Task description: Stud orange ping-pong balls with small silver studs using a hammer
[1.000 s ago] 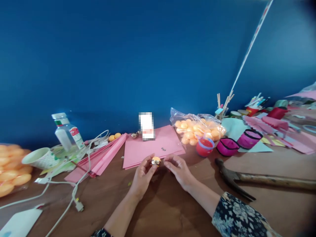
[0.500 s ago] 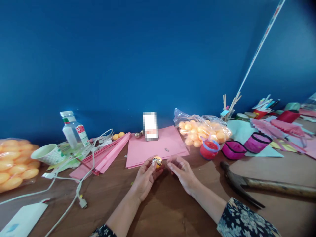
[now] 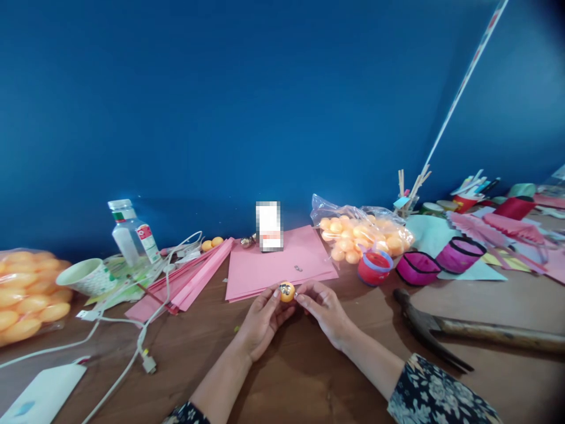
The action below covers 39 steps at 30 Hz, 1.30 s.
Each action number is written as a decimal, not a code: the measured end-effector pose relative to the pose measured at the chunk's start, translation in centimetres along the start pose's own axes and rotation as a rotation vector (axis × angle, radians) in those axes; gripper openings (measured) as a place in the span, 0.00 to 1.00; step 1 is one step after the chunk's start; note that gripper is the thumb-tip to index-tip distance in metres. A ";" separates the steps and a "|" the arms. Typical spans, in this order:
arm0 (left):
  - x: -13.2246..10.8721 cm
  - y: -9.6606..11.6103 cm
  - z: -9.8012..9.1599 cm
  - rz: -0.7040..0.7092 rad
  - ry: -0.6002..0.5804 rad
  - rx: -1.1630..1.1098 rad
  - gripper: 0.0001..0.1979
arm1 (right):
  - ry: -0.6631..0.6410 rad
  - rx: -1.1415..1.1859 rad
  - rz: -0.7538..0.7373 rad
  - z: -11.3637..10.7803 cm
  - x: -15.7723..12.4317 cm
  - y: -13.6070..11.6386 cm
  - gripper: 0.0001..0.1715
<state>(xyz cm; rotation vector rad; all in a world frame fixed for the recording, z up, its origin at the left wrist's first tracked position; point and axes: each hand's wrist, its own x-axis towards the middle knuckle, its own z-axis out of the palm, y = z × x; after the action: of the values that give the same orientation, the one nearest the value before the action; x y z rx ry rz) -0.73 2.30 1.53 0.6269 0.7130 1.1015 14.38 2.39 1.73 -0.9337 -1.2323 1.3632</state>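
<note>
The left hand is gripping an orange ball, thumb and fingers pinching its side. Right of that grip, the right hand is pointing its fingertips at the ball, touching or nearly so; whether they are holding something tiny, I cannot tell. A loose pinch would be risking a slip on the smooth curve, a hard one a dent. Just beyond the grip, small pieces are lying loose on pink paper; a knuckle's knock could be scattering them.
</note>
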 end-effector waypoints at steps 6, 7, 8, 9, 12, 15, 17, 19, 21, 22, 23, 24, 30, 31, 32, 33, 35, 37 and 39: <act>0.0 -0.2 -0.1 0.005 -0.011 0.014 0.17 | -0.028 0.040 -0.001 -0.2 0.1 0.4 0.08; 0.0 -0.2 -0.2 0.001 -0.018 0.011 0.17 | -0.028 0.046 0.001 -0.2 0.2 0.4 0.09; 0.0 -0.2 -0.2 0.000 -0.022 0.008 0.18 | -0.029 0.048 0.004 -0.2 0.2 0.5 0.09; 0.1 -0.3 -0.2 0.000 -0.027 0.006 0.18 | -0.030 0.046 0.007 -0.2 0.2 0.5 0.09; 0.1 -0.3 -0.3 0.009 -0.029 0.000 0.18 | -0.036 0.019 0.014 -0.1 0.2 0.5 0.10; 0.2 -0.4 -0.2 0.023 -0.022 -0.003 0.18 | -0.030 -0.014 0.018 -0.1 0.2 0.4 0.10; 0.2 -0.3 -0.2 0.027 -0.022 -0.004 0.19 | -0.023 -0.025 0.017 0.0 0.2 0.2 0.11; 0.2 -0.3 -0.2 0.023 -0.024 -0.005 0.19 | -0.020 -0.028 0.017 0.0 0.1 0.1 0.11; 0.2 -0.3 -0.2 0.022 -0.027 -0.004 0.20 | -0.021 -0.034 0.021 0.0 0.1 0.0 0.11; 0.2 -0.3 -0.2 0.024 -0.028 -0.002 0.20 | -0.023 -0.037 0.024 0.0 0.1 0.0 0.12; 0.2 -0.3 -0.3 0.025 -0.029 0.001 0.20 | -0.024 -0.040 0.027 0.0 0.1 -0.1 0.12; 0.2 -0.3 -0.3 0.027 -0.030 0.006 0.20 | -0.026 -0.043 0.028 0.0 0.1 -0.1 0.12; 0.1 -0.3 -0.2 0.019 -0.037 0.019 0.18 | -0.035 -0.052 0.030 -0.1 0.2 0.2 0.13; 0.1 -0.3 -0.1 0.019 -0.039 0.017 0.18 | -0.036 -0.058 0.027 -0.1 0.2 0.3 0.13; 0.1 -0.2 -0.1 0.020 -0.041 0.015 0.18 | -0.038 -0.064 0.023 -0.2 0.2 0.4 0.13; 0.1 -0.3 -0.1 0.021 -0.042 0.015 0.18 | -0.039 -0.069 0.019 -0.2 0.2 0.4 0.13; 0.1 -0.3 -0.2 0.026 -0.044 0.018 0.19 | -0.041 -0.072 0.019 -0.2 0.2 0.4 0.14; 0.1 -0.3 -0.2 0.031 -0.047 0.020 0.19 | -0.042 -0.069 0.026 -0.1 0.2 0.3 0.14; 0.1 -0.3 -0.2 0.032 -0.047 0.021 0.19 | -0.043 -0.075 0.029 -0.1 0.1 0.2 0.15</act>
<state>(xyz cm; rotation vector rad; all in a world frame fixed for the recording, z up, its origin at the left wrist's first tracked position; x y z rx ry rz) -0.66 2.35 1.12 0.6816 0.6768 1.1072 14.43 2.56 1.51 -0.9824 -1.3139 1.3741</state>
